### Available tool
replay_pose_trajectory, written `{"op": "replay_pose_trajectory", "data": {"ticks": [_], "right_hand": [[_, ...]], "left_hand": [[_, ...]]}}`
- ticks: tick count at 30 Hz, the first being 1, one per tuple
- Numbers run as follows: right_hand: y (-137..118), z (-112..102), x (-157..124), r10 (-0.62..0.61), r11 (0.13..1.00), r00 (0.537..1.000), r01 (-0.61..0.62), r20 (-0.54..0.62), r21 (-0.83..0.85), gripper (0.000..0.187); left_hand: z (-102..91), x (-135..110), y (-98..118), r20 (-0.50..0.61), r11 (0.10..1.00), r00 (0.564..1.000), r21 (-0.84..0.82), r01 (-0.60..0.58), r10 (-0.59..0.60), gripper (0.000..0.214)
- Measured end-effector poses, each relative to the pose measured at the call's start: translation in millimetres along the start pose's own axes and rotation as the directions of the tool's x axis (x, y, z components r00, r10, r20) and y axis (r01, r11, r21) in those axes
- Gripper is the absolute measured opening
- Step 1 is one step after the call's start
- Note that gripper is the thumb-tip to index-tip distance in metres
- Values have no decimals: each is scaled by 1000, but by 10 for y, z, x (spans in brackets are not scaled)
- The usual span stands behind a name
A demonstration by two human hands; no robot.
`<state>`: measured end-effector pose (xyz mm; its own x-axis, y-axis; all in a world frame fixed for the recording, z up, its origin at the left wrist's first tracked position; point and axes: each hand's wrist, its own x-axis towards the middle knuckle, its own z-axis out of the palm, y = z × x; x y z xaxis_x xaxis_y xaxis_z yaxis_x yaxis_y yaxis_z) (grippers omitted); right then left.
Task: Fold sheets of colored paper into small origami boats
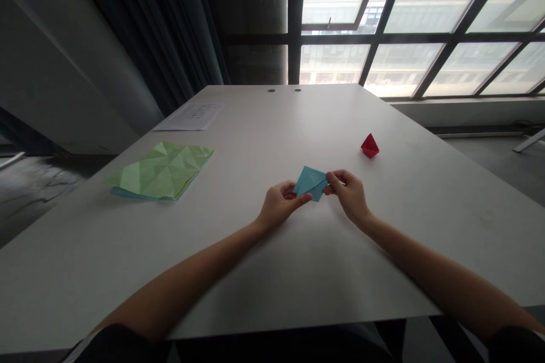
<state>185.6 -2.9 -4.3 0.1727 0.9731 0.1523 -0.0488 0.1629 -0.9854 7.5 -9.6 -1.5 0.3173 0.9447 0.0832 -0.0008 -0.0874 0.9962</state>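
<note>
A small piece of folded light-blue paper [311, 181] is held just above the table between both hands. My left hand [281, 202] pinches its left and lower side, with the thumb lying along the front edge. At the right corner, my right hand [348, 193] grips it between thumb and fingers. A diagonal fold line crosses the paper's face. Some fingertips behind the paper are hidden. Farther right on the table sits a red folded paper boat [370, 146], touched by neither hand.
On the left of the white table [255, 125] lies a stack of creased green paper [166, 167] with yellow and blue sheets beneath. Behind it is a printed white sheet [189, 117]. Two round cable holes mark the far end. A dark curtain [149, 22] and windows stand beyond.
</note>
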Motion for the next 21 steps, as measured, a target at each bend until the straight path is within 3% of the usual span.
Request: {"op": "replay_pose_trajectory", "data": {"ticks": [4, 7, 14, 18, 21], "right_hand": [[32, 20, -20, 87, 994, 996, -87, 11, 60, 33], [28, 16, -34, 135, 983, 987, -144, 85, 111, 34], [5, -28, -12, 87, 996, 978, -79, 189, -48, 29], [29, -27, 14, 166, 986, 971, -160, 173, -48, 29], [35, -51, 38, 248, 968, 937, -233, 244, -89, 30]], "left_hand": [[-33, 39, -25, -97, 1000, 995, -21, -3, 1, 33], [-71, 80, -60, -144, 999, 990, -38, -3, -3, 32], [-159, 140, -77, -104, 1000, 995, -1, 4, -4, 29], [-171, 162, -77, -119, 1000, 993, -5, 3, -3, 30], [-192, 193, -84, -165, 1000, 986, -24, 7, -10, 31]]}}
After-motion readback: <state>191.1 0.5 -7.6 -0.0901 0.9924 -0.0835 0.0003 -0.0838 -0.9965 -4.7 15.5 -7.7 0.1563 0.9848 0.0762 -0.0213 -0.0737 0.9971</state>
